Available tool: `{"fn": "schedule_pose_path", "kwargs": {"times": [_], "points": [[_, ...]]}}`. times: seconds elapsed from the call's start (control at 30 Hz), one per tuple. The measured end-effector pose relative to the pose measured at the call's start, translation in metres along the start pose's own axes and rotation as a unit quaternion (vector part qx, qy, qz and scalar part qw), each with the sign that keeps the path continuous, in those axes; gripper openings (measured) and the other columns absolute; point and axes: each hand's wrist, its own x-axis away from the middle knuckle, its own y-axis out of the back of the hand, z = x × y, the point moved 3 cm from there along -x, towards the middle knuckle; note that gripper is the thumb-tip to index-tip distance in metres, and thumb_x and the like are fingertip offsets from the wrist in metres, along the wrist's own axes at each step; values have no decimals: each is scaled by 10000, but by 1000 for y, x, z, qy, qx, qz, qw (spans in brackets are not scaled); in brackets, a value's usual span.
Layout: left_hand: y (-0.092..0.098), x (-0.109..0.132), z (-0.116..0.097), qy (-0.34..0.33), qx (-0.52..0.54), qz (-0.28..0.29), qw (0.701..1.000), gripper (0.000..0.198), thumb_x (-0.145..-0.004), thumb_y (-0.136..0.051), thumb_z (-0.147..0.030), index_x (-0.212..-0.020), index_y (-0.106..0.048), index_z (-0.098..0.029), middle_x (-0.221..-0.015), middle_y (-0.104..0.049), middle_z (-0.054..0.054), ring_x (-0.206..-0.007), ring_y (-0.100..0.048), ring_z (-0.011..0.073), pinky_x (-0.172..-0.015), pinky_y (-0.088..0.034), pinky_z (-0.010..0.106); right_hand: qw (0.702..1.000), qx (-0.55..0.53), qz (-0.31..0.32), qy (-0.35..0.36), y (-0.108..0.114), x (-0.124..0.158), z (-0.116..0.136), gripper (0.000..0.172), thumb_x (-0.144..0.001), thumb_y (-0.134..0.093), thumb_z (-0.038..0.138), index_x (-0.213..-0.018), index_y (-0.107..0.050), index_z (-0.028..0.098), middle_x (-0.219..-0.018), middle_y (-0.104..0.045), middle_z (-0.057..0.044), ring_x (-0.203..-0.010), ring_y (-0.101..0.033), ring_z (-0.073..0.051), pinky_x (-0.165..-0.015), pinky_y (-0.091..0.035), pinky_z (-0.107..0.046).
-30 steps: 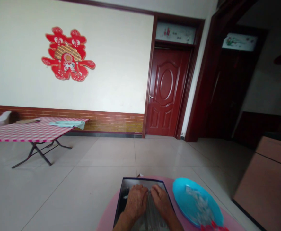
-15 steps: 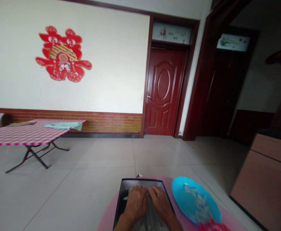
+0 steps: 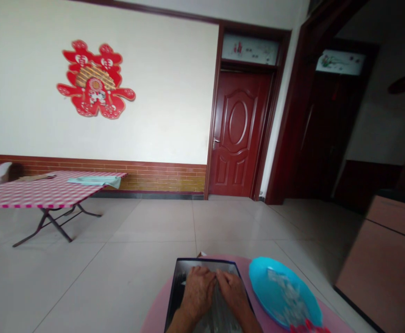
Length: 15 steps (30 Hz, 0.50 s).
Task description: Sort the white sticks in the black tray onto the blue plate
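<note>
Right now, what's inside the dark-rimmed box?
Inside the box, greyish, see-through-looking material shows between the left hand and right hand. What lies beneath the hands and forearms is covered; the near end is out of frame.

A dark-rimmed rectangular box (image 3: 207,262) sat open-topped on the rounded pink tabletop (image 3: 159,306), with clear, streaky plastic (image 3: 218,313) running lengthwise inside.

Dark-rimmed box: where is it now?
Head view, bottom centre: the box sits on the pink surface, just left of the blue plate.
</note>
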Motion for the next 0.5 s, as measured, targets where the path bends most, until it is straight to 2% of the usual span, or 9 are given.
{"fn": "schedule_pose_path", "kwargs": {"times": [0.07, 0.13, 0.23, 0.37, 0.5], "points": [[5, -1, 1, 8, 3, -62, 998, 247, -897, -419, -206, -987, -649, -207, -923, -662, 85, -868, -609, 222, -793, -462, 361, 999, 19, -35, -20, 5, -2, -3, 517, -863, -296, 525, -599, -624, 224, -687, -708, -101, -647, -622, -214, -632, -416, -305], [6, -1, 5, 44, 5, -102, 994, 261, -913, -401, -228, -927, -658, -186, -905, -671, 95, -869, -625, 214, -788, -472, 334, 995, 26, -80, -49, 10, -3, -5, 535, -856, -269, 557, -567, -590, 241, -658, -694, -106, -631, -615, -225, -615, -418, -317], [1, 0, 14, 124, 35, -83, 988, 342, -930, -384, -287, -751, -659, -191, -717, -680, 64, -711, -658, 190, -672, -475, 273, 992, -27, -104, -72, 12, -2, -1, 543, -863, -241, 578, -531, -523, 253, -576, -644, -73, -578, -585, -211, -582, -414, -311], [-6, -1, 24, 220, 158, -63, 961, 393, -926, -369, -400, -823, -681, -185, -706, -708, 59, -659, -674, 194, -600, -463, 261, 991, -114, -48, -58, -1, 2, 12, 533, -849, -274, 604, -519, -483, 241, -512, -575, -30, -528, -548, -183, -552, -408, -293], [-9, -4, 31, 284, 323, -83, 899, 466, -842, -442, -537, -967, -673, -152, -681, -692, 42, -619, -649, 193, -572, -479, 269, 971, -214, 73, -81, -23, 9, 24, 533, -845, -306, 593, -538, -514, 210, -482, -531, 3, -475, -514, -141, -502, -395, -254]]}}
